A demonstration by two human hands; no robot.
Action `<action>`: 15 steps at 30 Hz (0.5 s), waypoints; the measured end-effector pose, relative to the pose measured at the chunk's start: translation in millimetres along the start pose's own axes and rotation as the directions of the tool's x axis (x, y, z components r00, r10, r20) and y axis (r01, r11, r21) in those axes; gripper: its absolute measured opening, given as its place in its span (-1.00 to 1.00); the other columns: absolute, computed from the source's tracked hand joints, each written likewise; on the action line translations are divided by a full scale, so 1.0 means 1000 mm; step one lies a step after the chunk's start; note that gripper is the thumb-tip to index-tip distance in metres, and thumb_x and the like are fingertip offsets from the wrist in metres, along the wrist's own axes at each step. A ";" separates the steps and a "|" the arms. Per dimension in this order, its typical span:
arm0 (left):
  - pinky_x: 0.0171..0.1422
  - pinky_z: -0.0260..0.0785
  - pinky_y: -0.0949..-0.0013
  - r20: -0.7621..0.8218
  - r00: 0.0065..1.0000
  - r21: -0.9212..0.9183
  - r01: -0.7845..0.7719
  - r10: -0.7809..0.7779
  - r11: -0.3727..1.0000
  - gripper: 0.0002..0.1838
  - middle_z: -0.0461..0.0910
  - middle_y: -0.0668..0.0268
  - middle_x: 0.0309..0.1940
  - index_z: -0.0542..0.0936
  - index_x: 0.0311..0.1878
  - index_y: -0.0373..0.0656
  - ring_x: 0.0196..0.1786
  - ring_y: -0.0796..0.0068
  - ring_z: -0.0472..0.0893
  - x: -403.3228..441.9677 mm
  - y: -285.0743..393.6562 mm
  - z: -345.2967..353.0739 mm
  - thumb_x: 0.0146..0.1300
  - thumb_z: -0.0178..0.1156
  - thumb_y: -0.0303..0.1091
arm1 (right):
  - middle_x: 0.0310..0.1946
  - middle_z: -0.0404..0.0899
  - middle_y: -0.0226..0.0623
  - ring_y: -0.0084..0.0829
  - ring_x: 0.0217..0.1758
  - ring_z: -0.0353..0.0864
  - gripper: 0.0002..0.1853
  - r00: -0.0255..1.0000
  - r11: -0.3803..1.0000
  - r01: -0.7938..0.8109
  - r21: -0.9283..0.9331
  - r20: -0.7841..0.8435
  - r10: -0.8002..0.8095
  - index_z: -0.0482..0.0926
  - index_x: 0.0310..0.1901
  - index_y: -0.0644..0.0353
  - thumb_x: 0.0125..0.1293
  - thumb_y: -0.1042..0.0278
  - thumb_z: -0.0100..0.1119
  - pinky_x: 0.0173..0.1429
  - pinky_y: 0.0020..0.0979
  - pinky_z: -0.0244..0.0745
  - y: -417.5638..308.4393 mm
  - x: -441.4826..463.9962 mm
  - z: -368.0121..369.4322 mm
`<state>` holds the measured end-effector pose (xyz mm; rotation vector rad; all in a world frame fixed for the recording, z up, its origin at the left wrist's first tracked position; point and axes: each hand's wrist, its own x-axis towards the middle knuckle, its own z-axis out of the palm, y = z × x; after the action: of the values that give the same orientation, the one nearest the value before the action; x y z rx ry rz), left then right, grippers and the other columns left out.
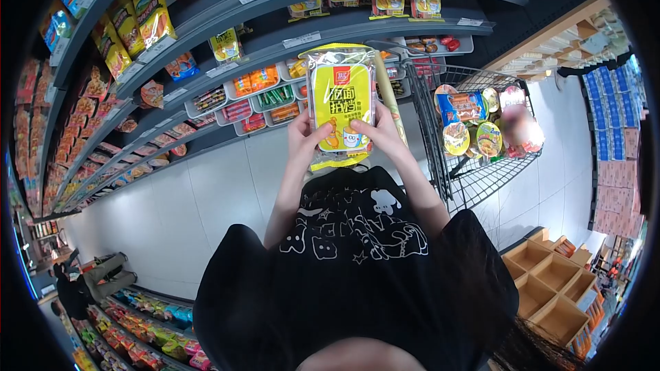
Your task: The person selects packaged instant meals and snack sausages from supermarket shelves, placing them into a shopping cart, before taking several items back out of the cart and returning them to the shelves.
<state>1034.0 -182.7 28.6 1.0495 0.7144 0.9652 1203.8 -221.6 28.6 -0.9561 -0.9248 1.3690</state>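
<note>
A yellow-and-clear snack packet point(342, 99) with a red label and large dark characters is held upright in front of my chest. My left hand point(307, 135) grips its lower left side, thumb across the front. On the lower right side, my right hand point(378, 130) holds it the same way. The fingers behind the packet are hidden. Just right of the packet stands a wire shopping cart point(474, 185), with instant noodle cups point(489, 139) and other packaged food inside.
Shelves point(268, 45) of packaged snacks curve along the front and left. Small white bins point(275, 96) hold wrapped sausages. Wooden display boxes point(536, 282) stand at lower right, and stacked blue packs point(608, 113) at far right. Another person point(75, 292) is in the aisle at lower left.
</note>
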 end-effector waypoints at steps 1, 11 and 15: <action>-0.17 0.36 0.55 -0.003 1.000 -0.006 0.005 -0.005 1.000 -0.63 0.55 0.26 -0.27 0.42 -0.08 -0.33 -0.27 0.60 0.53 0.000 -0.001 -0.001 -0.01 0.19 -0.48 | -0.18 0.48 -0.25 -0.56 -0.16 0.48 -0.46 1.000 1.000 0.003 0.010 -0.002 -0.003 0.24 0.02 0.35 0.01 0.45 0.23 -0.09 -0.53 0.41 0.000 0.000 0.001; -0.30 0.33 0.61 -0.016 1.000 0.026 0.027 -0.027 0.999 -0.67 0.55 0.29 -0.33 0.45 -0.14 -0.35 -0.35 0.65 0.52 0.003 -0.007 -0.005 0.01 0.18 -0.40 | -0.19 0.49 -0.25 -0.56 -0.19 0.49 -0.49 1.000 0.998 -0.012 0.063 0.007 0.012 0.28 -0.01 0.36 0.00 0.43 0.24 -0.11 -0.54 0.41 0.004 0.003 -0.003; -0.54 0.24 0.71 -0.052 0.999 0.120 0.019 -0.013 0.993 -0.71 0.55 0.35 -0.43 0.48 -0.19 -0.30 -0.48 0.77 0.49 0.005 0.001 0.002 0.02 0.18 -0.37 | -0.19 0.48 -0.25 -0.58 -0.19 0.48 -0.53 0.997 0.993 -0.056 0.105 -0.045 0.061 0.28 0.00 0.36 0.06 0.40 0.18 -0.12 -0.56 0.40 -0.001 0.005 -0.003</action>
<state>1037.5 -178.8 30.0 1.1258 0.8307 0.9472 1206.6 -216.6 28.5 -0.9389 -0.7872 1.4231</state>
